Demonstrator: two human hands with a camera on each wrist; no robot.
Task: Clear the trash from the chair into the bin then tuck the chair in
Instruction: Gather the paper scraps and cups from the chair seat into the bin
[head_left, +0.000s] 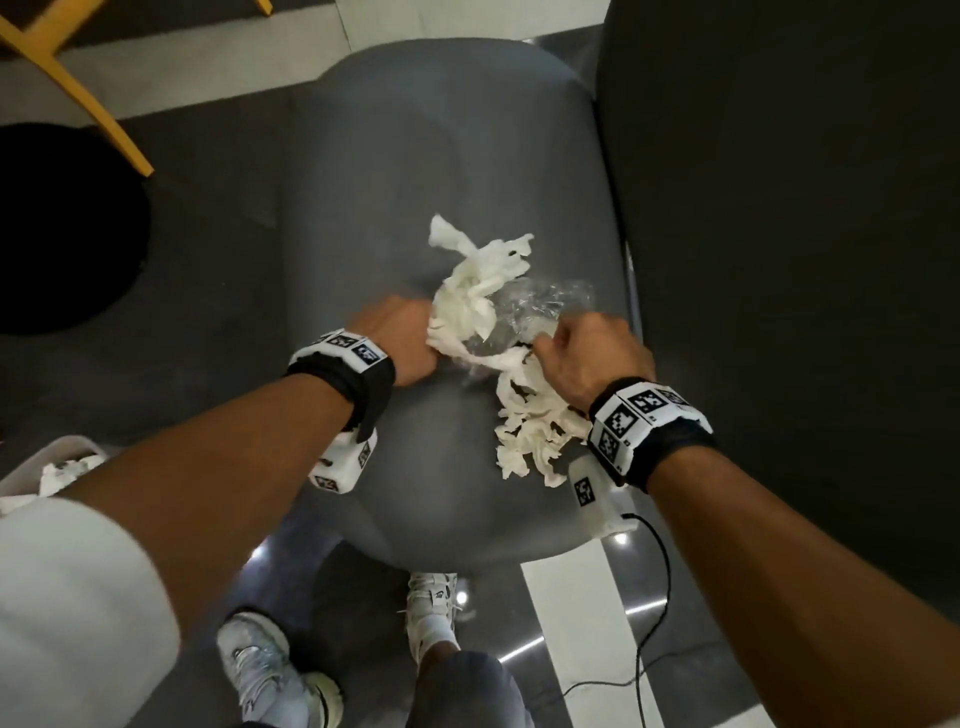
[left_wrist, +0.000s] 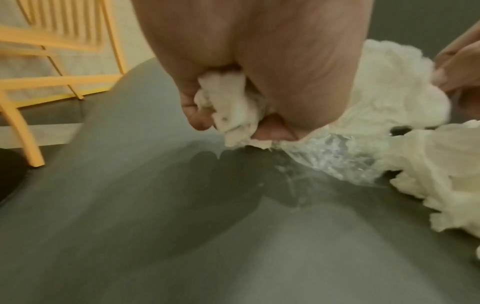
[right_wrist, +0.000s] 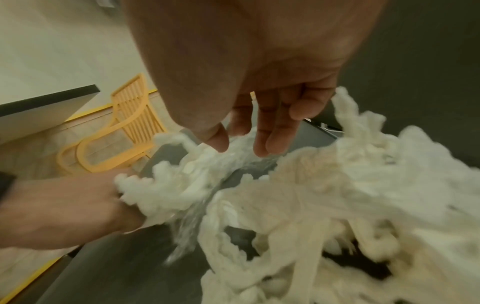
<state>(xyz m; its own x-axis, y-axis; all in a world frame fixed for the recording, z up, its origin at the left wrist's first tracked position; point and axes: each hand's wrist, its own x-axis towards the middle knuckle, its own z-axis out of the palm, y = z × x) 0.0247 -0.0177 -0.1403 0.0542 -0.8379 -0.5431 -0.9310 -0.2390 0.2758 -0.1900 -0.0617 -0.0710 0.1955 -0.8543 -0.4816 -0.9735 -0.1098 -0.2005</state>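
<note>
The left hand (head_left: 402, 340) is curled into a fist around a wad of the torn white tissue (head_left: 470, 306); the left wrist view shows the paper bunched between its thumb and curled fingers (left_wrist: 197, 117). The right hand (head_left: 592, 356) hangs over the same heap from the other side, its fingers (right_wrist: 272, 135) pointing down, loosely spread, with the tips at or just above the crumpled clear plastic (head_left: 540, 306); whether they actually pinch it cannot be told. The plastic lies between the two hands, tangled into the tissue, and more shredded tissue trails back under the right wrist. All of this trash lies on the seat of the grey chair (head_left: 415, 171), which spreads out beneath and ahead of both hands. Just beyond the right hand, a dark vertical surface (head_left: 779, 208) rises along the chair's edge. Behind the left forearm, near the elbow, a pale bin (head_left: 62, 449) stands on the floor with white paper already inside it. Farther out past the left hand stands a yellow slatted chair (right_wrist: 124, 133), and a black round shape (head_left: 62, 228) lies well to the left hand's outer side.
</note>
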